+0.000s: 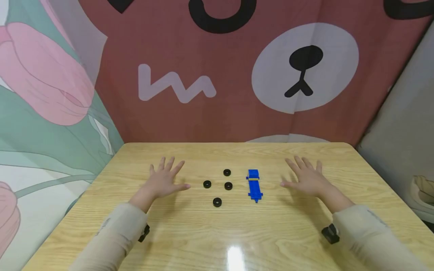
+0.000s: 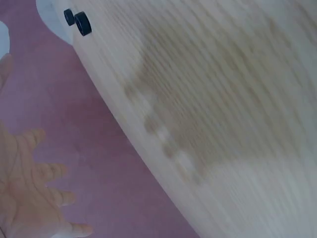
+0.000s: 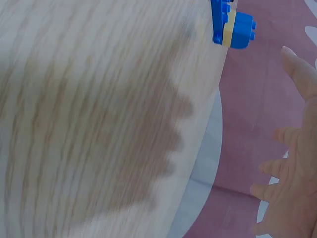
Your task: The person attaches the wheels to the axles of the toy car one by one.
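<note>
My left hand (image 1: 164, 181) hovers above the table's left side with its fingers spread and nothing in it. On the other side my right hand (image 1: 307, 180) is also held over the table, fingers spread, holding nothing. Between them lies a blue toy vehicle chassis (image 1: 254, 186) with a yellow strip near its far end, closer to the right hand. Left of it are several small black wheels, among them a front one (image 1: 217, 202) and a left one (image 1: 207, 184). The left wrist view shows two wheels (image 2: 83, 24); the chassis end (image 3: 241, 30) shows in the right wrist view.
The wooden table (image 1: 190, 237) has its far edge against a reddish-brown cloth (image 1: 230, 120) with a bear print. A flower-patterned cloth (image 1: 51, 75) hangs at the left. A grey surface (image 1: 403, 113) stands beyond the right edge.
</note>
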`<state>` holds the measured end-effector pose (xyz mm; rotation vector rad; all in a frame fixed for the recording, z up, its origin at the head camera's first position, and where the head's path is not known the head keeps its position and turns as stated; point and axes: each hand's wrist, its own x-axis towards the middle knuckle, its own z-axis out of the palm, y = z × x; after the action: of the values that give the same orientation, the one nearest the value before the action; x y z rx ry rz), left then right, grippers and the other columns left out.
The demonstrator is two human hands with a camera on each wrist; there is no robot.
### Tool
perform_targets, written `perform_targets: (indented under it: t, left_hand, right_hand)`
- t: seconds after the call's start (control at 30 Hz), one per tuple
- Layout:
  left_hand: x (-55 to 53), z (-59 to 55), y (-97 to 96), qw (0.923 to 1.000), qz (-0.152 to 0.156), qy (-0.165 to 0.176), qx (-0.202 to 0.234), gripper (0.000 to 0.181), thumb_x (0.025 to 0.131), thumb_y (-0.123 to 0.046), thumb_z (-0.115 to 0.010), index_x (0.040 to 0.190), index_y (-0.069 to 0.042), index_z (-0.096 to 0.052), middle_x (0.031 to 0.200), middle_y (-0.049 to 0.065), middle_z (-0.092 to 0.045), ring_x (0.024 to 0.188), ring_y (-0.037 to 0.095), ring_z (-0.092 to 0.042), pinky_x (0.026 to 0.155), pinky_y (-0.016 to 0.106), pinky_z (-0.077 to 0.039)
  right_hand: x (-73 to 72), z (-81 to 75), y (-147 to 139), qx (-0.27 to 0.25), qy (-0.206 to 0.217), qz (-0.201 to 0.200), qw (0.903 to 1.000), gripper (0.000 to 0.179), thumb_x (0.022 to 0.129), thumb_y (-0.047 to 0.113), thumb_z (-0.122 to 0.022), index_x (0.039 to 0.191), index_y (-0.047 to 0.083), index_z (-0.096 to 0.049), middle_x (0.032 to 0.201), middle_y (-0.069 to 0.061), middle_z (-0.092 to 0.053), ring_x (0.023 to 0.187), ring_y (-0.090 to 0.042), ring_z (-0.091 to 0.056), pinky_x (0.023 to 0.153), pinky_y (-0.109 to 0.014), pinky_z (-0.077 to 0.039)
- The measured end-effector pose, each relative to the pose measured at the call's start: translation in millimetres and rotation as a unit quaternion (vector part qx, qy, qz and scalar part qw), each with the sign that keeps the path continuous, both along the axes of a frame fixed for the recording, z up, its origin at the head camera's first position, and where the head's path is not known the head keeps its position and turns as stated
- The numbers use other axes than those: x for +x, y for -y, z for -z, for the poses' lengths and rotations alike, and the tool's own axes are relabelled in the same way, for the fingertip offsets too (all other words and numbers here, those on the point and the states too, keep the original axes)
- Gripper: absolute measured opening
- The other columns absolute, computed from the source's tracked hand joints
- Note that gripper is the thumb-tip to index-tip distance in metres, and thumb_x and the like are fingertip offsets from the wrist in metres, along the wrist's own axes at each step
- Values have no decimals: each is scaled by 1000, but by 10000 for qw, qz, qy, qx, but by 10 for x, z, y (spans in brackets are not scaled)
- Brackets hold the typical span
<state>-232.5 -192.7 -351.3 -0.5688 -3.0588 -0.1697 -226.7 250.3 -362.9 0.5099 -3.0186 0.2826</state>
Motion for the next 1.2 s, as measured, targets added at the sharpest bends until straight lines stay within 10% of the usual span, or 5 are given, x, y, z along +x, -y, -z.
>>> perform_targets:
  t: [1.2]
  left_hand:
    - [-173,224,-389,9787,767,1339,1355,68,81,-32,-58,135,-7,-26,136,17,-24,123,34,-21,92,60,-15]
  right_hand:
    - [-121,243,524,-1441,1043,-1095,9779,99,67,50,-67,136,1,-15,137,-23,-19,123,-39,-17,96,-53,-18]
